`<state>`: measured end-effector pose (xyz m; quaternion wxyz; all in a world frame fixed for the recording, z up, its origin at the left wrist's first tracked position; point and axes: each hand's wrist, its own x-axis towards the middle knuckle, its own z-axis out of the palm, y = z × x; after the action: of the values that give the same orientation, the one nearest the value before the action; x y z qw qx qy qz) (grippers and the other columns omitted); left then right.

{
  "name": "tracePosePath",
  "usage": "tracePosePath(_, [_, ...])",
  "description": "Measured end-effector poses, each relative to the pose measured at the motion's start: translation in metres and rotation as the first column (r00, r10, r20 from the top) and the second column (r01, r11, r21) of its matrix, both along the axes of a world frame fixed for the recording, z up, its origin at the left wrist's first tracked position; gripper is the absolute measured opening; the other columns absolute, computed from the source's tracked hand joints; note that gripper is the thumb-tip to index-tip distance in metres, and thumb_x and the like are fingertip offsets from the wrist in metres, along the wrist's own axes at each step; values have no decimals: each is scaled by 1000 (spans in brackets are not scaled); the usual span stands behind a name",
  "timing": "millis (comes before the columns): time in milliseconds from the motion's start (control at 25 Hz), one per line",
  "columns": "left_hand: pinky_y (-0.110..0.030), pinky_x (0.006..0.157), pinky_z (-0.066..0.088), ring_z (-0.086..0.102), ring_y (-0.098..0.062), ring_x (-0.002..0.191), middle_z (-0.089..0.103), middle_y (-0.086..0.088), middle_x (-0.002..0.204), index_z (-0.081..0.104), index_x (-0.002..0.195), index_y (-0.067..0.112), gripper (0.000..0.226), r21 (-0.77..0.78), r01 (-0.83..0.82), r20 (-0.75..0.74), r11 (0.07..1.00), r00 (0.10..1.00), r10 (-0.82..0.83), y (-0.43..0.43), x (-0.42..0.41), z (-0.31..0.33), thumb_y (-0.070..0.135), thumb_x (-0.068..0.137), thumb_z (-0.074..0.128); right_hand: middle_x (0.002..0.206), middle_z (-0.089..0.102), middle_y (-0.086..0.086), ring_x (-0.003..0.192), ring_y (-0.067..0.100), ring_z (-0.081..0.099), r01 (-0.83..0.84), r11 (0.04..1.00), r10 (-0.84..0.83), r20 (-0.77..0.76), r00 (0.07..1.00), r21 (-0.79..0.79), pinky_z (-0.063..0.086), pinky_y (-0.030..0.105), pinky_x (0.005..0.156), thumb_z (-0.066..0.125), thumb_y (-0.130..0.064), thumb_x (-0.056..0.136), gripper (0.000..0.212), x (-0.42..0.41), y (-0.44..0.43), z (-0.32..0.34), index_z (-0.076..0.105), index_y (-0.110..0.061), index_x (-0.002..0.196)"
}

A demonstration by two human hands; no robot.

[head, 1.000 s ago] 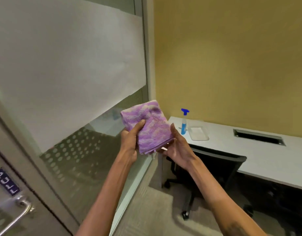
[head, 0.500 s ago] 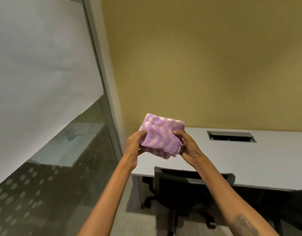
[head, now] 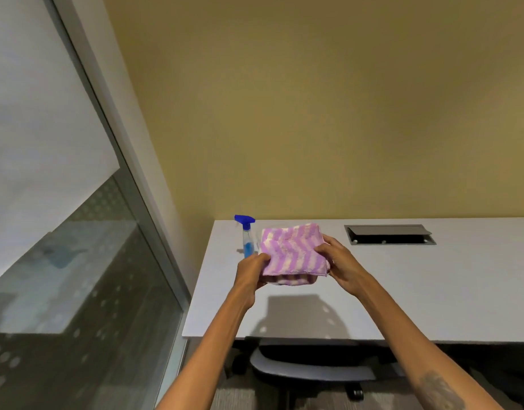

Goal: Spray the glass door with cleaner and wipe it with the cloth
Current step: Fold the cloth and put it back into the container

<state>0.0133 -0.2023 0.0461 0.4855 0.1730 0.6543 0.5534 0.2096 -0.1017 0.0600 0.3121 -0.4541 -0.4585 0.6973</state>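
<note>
A folded purple-and-white striped cloth (head: pixel 290 251) is held flat above the white desk (head: pixel 417 288). My left hand (head: pixel 250 272) grips its left edge and my right hand (head: pixel 339 261) grips its right edge. Just left of the cloth, a clear spray bottle (head: pixel 247 236) with a blue trigger head and blue liquid stands on the desk, touching neither hand. The glass panel (head: pixel 62 261), frosted above and dotted lower down, fills the left side, away from both hands.
A yellow wall rises behind the desk. A dark cable slot (head: pixel 389 234) is set into the desktop at the right. A black office chair (head: pixel 311 369) is tucked under the desk's front edge. A metal frame post (head: pixel 127 184) separates glass and wall.
My view has swung right, from the glass door to the desk. Both hands carried the cloth away from the glass and now hold it flatter over the desktop beside the spray bottle.
</note>
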Motion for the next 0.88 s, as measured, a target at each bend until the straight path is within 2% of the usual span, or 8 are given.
tracePosePath(80, [-28,63,56,64,-18,73,67,-4,82,64,85,15,3,-50,11,-26,999,1000,-13,39,-4,-17,16,88,65,117,73,12,95,24,68,22,999,-24,104,994,29,53,34,69,57,-11,101,42,-3,40,-16,55,-22,141])
tracePosePath(200, [-33,69,52,58,-20,71,62,-4,76,62,75,12,16,-81,-7,-112,997,994,-2,94,-12,-39,15,89,70,102,74,6,84,18,70,0,1000,-7,228,974,31,56,30,60,63,-19,100,40,-11,102,-38,54,-29,138])
tracePosePath(360, [-37,73,46,50,-24,71,53,-11,76,58,78,8,21,-147,-55,-183,988,983,28,157,-19,-64,12,90,74,89,72,0,74,14,65,-124,992,122,316,941,-15,50,28,63,57,-15,101,36,-27,186,-67,59,-25,136])
tracePosePath(520, [-34,70,49,54,-23,68,58,-10,76,62,80,6,15,-204,-87,-172,975,984,52,195,-26,-96,9,90,72,98,71,4,79,16,62,-212,967,247,318,915,-141,48,24,59,50,-5,98,43,-44,242,-98,61,-18,137])
tracePosePath(640, [-32,66,47,53,-20,61,58,-9,72,61,76,6,14,-279,-88,-173,956,984,40,213,-32,-117,5,88,68,107,69,10,83,21,61,-257,948,307,327,894,-188,48,29,66,51,-2,96,47,-60,268,-123,59,-16,141])
tracePosePath(720, [-33,71,51,60,-23,72,63,-10,81,63,88,7,5,-325,-118,-241,938,970,38,222,-37,-128,8,87,68,109,68,11,79,21,61,-280,947,321,387,864,-161,49,29,66,55,0,95,50,-72,277,-136,57,-16,142])
tracePosePath(800, [-31,81,52,66,-24,91,66,-5,98,58,112,16,25,-357,-133,-351,925,936,-1,229,-37,-140,12,90,70,116,70,13,88,25,65,-313,947,307,485,819,-71,54,34,76,61,2,93,52,-84,282,-150,55,-15,142])
tracePosePath(880, [-22,82,48,64,-21,102,63,-1,111,49,130,20,39,-350,-93,-480,932,872,-93,239,-34,-154,13,95,67,126,70,15,106,33,68,-359,933,268,597,756,35,56,39,89,63,1,93,45,-94,285,-165,58,-14,135])
